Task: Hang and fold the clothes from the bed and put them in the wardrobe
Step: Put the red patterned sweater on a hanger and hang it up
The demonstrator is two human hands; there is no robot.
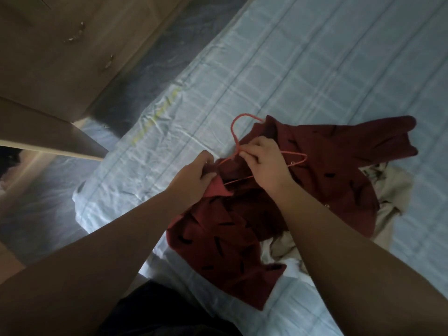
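Shirt point(315, 166): dark red, spread on the bed point(315, 69) over a beige garment point(392, 180).
Hanger point(234, 134): red, on the shirt's collar.
Left hand point(194, 178): fingers curled, gripping the shirt's edge.
Right hand point(264, 161): fingers pinching the hanger's neck.

Matt dark-red cloth shirt point(315, 170), thin red hanger point(236, 132), creased checked cotton sheet point(303, 69), smooth wood-grain wardrobe point(48, 57)

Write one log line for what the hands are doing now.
left hand: grips shirt | right hand: pinches hanger | where: on bed | hung: not yet
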